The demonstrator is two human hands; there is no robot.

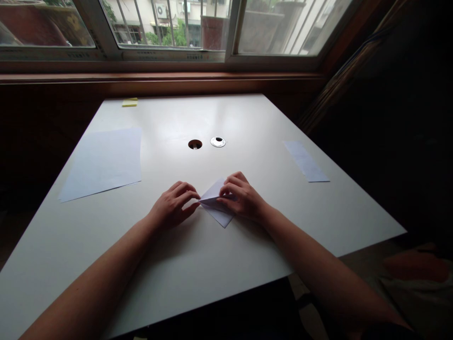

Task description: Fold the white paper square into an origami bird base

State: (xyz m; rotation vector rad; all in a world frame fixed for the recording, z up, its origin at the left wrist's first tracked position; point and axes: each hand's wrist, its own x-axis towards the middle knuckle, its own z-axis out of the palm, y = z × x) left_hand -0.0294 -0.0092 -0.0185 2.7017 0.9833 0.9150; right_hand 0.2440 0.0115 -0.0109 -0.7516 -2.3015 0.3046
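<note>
Folded paper: A small white folded paper (pixel 216 206) lay on the bench (pixel 170 278), between its middle and its near edge, one corner pointing toward that near edge and a narrow flap raised across the center.
Left hand: The person's left hand (pixel 178 204) pinched the paper's left tip between thumb and fingertips.
Right hand: The right hand (pixel 241 194) gripped the raised flap between thumb and curled fingers, covering the paper's right side.
Large sheet: A white sheet (pixel 104 160) lay flat along the bench's left edge.
Paper strip: A narrow white strip (pixel 307 162) rested near the right edge, well apart from the right hand.
Yellow pad: A yellow pad (pixel 130 102) sat by the far left corner.
Bench hole: A round hole (pixel 190 143) opened toward the far edge; inside it showed a pale object (pixel 195 147), too small to identify.
Ring cover: A silvery ring cover (pixel 213 142) with a dark opening lay just right of the hole.
Window: Beyond the far edge, large pots (pixel 214 33) stood behind the window glass, their contents hard to tell.
</note>
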